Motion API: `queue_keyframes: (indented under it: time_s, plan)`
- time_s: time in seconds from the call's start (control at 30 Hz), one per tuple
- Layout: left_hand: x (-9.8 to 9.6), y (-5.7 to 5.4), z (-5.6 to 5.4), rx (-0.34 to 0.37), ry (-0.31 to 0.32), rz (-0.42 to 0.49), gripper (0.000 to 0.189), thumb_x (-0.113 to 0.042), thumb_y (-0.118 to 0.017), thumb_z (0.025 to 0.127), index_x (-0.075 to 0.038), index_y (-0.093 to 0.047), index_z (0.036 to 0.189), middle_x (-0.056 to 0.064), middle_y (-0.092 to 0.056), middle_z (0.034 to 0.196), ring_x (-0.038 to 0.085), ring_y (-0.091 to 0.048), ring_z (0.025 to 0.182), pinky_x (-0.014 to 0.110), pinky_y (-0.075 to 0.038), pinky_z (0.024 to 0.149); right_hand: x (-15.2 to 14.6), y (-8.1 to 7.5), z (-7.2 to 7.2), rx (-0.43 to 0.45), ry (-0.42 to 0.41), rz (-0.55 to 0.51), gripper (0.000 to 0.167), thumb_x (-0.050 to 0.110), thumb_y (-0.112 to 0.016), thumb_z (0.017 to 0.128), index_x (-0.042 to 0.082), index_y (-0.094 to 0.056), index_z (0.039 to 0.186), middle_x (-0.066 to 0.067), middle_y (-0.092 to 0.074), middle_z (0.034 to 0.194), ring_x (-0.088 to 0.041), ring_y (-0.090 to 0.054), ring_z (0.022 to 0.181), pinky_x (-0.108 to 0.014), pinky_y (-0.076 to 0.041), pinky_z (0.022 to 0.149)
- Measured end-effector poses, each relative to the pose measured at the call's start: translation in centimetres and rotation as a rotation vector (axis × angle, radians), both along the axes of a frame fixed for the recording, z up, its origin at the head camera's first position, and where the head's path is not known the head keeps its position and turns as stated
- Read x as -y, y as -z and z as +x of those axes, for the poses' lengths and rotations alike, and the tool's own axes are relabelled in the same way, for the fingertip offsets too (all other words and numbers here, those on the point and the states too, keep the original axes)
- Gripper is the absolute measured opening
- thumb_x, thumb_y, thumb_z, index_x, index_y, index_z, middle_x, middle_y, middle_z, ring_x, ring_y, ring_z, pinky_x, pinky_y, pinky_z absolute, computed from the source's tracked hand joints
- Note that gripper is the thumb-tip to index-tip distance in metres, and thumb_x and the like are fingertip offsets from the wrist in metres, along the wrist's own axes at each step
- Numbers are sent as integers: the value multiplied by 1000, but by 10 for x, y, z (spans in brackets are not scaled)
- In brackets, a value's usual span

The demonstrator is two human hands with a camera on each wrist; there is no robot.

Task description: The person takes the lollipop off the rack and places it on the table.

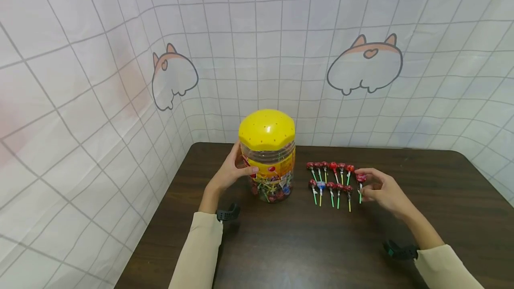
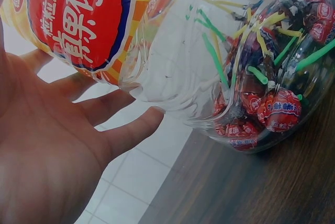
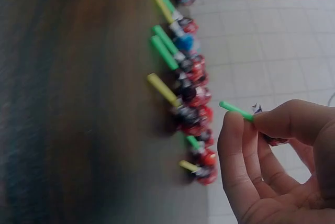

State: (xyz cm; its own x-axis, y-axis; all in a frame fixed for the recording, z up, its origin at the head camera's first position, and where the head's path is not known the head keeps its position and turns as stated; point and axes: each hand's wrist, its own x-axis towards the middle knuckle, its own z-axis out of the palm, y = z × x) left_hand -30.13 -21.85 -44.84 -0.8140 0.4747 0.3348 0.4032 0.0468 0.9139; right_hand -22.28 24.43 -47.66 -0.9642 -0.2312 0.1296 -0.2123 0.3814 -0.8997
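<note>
A clear plastic jar (image 1: 268,159) with a yellow lid (image 1: 267,129) and a printed label stands upright on the table, with wrapped lollipops inside its lower part. My left hand (image 1: 230,173) rests against the jar's left side, thumb on the label. In the left wrist view, the fairly straight fingers (image 2: 125,135) reach along the jar wall. My right hand (image 1: 383,191) pinches a red-wrapped lollipop (image 1: 360,179) by its green stick (image 3: 236,110) between thumb and fingers, at the right end of the laid-out lollipops. The right wrist view shows its candy head partly hidden by the hand.
Several lollipops (image 1: 339,187) lie in two rows on the dark wooden table (image 1: 289,244), right of the jar, sticks pointing toward me. A white grid-patterned cloth (image 1: 257,57) with cartoon animal drawings hangs behind and to the left of the table.
</note>
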Motion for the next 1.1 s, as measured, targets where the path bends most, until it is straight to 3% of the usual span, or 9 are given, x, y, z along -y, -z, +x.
queue_keyframes:
  time_s: [0.27, 0.5, 0.7, 0.87, 1.1]
  plan:
    - [-2, -1, 0, -3, 1, 0, 92, -24, -78, 91, -44, -19, 160, 2, -46, 153, 29, -49, 137, 58, -45, 113, -4, 15, -2, 98, -23, -4, 56, -9, -60, 93, -7, -43, 146, -31, -45, 127, -21, -69, 88, -39, -64, 75]
    - [-1, -2, 2, 5, -6, -4, 93, -27, -79, 90, -45, -19, 160, 1, -45, 154, 29, -48, 139, 58, -43, 114, -5, 22, -3, 129, -51, 27, 54, -8, -62, 92, -7, -44, 144, -30, -44, 122, -20, -66, 87, -38, -64, 73]
    - [-1, -3, 1, 4, -10, -7, 92, -19, -76, 92, -45, -20, 159, 1, -47, 154, 30, -49, 139, 59, -44, 114, -4, 21, -5, 105, -39, 100, 51, -8, -61, 93, -5, -48, 142, -29, -45, 122, -23, -67, 87, -35, -63, 74]
    - [-1, -2, 1, -1, -11, -11, 92, -19, -76, 92, -44, -19, 160, 2, -47, 153, 31, -49, 138, 59, -44, 113, -3, 21, -5, 48, -16, 225, 48, -3, -65, 93, -1, -53, 139, -26, -52, 121, -23, -65, 87, -34, -54, 67]
    - [-1, -4, 3, -4, -1, -4, 92, -18, -76, 92, -43, -20, 160, 4, -46, 153, 31, -49, 138, 59, -44, 113, -3, 20, -5, 23, -6, 305, 47, 3, -69, 93, 0, -54, 138, -24, -56, 115, -22, -61, 83, -34, -47, 62]
